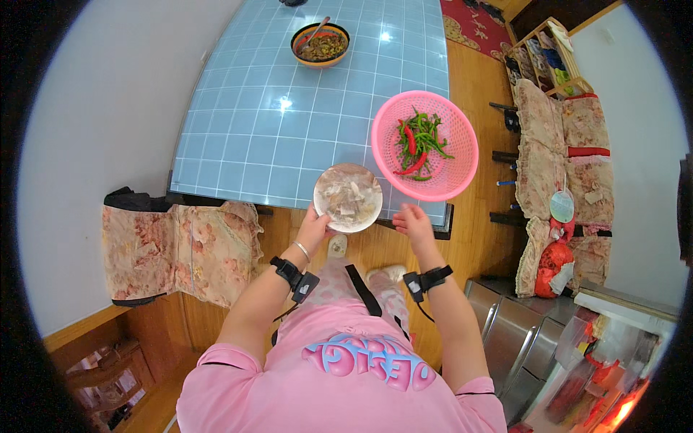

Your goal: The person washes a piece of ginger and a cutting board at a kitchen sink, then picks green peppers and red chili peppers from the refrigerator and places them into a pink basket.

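Observation:
My left hand (315, 228) grips the lower left rim of a shiny round dish (348, 198), thumb over the edge. The dish is at the near edge of the blue tiled-pattern table (260, 157); its surface is blurred by reflections, so its contents are hard to tell. To its right, apart from the dish, my right hand (416, 226) is raised with loosely bent fingers and holds nothing visible. Just beyond that hand stands a pink plastic colander (455, 173) on the table's right side. Inside lie green chili peppers (425, 138) and a few red chili peppers (410, 139).
Farther back on the table is a patterned bowl (319, 64) of cooked food with a spoon (318, 28). A fabric-covered chair (216, 254) stands at the left. Covered chairs (541, 124) and a shoe rack (547, 57) line the right wall; an open refrigerator (601, 373) is at lower right.

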`<state>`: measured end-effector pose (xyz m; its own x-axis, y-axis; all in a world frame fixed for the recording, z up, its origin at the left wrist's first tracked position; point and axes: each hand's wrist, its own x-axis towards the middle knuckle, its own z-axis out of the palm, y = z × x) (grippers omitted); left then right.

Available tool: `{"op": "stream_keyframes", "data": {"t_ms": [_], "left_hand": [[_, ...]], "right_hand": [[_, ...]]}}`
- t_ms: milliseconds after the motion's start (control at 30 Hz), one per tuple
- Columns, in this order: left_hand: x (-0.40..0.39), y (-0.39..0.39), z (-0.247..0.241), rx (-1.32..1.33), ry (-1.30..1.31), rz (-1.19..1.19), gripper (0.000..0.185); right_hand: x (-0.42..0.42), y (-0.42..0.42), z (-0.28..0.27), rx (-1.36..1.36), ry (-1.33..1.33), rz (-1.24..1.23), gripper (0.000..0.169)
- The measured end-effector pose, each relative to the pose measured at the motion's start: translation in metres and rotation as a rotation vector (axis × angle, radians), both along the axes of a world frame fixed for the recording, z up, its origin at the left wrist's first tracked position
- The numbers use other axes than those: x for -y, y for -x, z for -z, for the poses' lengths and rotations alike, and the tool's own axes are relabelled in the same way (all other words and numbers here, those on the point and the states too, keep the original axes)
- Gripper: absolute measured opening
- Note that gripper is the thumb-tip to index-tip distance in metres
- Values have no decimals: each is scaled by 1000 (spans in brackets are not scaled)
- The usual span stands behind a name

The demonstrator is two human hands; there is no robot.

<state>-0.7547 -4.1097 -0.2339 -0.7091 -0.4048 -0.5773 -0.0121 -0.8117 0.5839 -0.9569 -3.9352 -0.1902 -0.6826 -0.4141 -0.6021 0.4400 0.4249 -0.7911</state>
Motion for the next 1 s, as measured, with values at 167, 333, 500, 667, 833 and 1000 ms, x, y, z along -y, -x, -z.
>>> {"op": "stream_keyframes", "data": {"t_ms": [167, 333, 500, 667, 833, 1000], "left_hand": [[12, -3, 11, 1, -33, 8, 52], [26, 1, -3, -18, -209, -75, 37], [37, -8, 49, 35, -287, -165, 28], [49, -6, 55, -41, -363, -61, 24], [63, -10, 42, -4, -171, -245, 18], [64, -6, 26, 8, 288, -281, 17]], "right_hand": [[41, -45, 14, -530, 26, -312, 46], [66, -56, 23, -614, -127, -347, 51], [67, -61, 20, -621, -127, -379, 51], [60, -58, 22, -659, -168, -405, 52], [67, -66, 16, -628, -211, -397, 52], [76, -76, 6, -1332, -285, -612, 52]]}}
